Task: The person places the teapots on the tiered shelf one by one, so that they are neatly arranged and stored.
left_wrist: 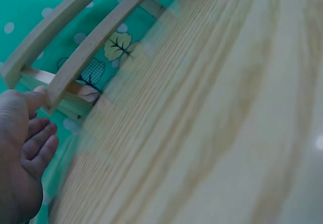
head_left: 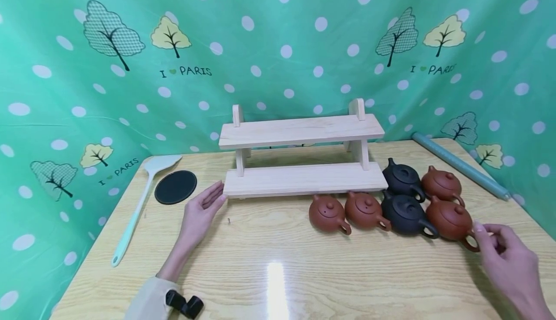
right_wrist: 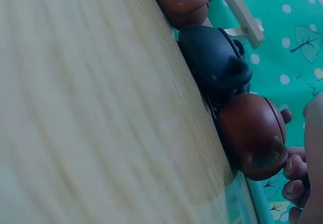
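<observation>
My left hand (head_left: 201,214) touches the left end of the lower board of a two-tier wooden shelf (head_left: 304,181). In the left wrist view its thumb lies at the board's end, the fingers (left_wrist: 40,143) loosely extended. On the right, my right hand (head_left: 508,255) reaches a reddish-brown teapot (head_left: 449,219), fingertips right at its side by the handle; in the right wrist view the fingers (right_wrist: 295,168) are loosely bent beside this teapot (right_wrist: 252,128). It stands in a front row with a black teapot (head_left: 404,215) and two more brown teapots (head_left: 326,214).
Behind the row stand another black teapot (head_left: 401,180) and another brown teapot (head_left: 440,183). A teal roll (head_left: 460,165) lies at the back right. To the left are a pale green spatula (head_left: 141,204) and a black round disc (head_left: 175,187). Green patterned cloth (head_left: 269,45) surrounds the table.
</observation>
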`<state>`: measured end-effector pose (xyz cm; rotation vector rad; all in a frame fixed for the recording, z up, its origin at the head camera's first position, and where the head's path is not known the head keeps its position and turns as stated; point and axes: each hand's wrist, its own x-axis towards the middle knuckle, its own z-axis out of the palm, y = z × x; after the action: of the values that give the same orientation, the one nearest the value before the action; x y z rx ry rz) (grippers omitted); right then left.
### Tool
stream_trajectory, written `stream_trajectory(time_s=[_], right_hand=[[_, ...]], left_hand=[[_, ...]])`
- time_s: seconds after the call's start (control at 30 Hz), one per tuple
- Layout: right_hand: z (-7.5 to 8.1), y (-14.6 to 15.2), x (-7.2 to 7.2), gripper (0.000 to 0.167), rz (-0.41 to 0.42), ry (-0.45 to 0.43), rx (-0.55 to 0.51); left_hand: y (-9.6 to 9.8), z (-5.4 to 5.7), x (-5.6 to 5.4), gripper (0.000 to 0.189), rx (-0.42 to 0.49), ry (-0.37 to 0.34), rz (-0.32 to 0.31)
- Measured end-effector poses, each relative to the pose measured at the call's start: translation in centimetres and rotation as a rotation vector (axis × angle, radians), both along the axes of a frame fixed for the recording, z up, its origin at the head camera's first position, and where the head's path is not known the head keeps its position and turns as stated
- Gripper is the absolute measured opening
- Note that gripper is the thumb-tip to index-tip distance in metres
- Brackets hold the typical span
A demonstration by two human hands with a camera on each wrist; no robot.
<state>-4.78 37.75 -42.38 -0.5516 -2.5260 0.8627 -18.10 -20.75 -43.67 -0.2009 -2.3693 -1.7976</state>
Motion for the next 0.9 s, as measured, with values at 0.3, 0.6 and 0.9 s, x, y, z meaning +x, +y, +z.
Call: stream_trajectory(time_s=[0.3,0.6,0.9], right_hand=[[-0.4,0.0,0.0,0.051,-0.012,-0.165,0.054],[-1.4,0.7,0.3,0.035,0.111,-0.057,0.147],[-1.6,0.9,0.5,0.026,0.187,-0.003,0.214]], left_hand=[[0.2,-0.2,-0.1,0.045,0.01,0.025,0.005],[0.2,-0.4,-0.1,0.044,0.002,0.045,0.003],[0.3,-0.4,-0.2,0.044,0.004,0.046,0.007]])
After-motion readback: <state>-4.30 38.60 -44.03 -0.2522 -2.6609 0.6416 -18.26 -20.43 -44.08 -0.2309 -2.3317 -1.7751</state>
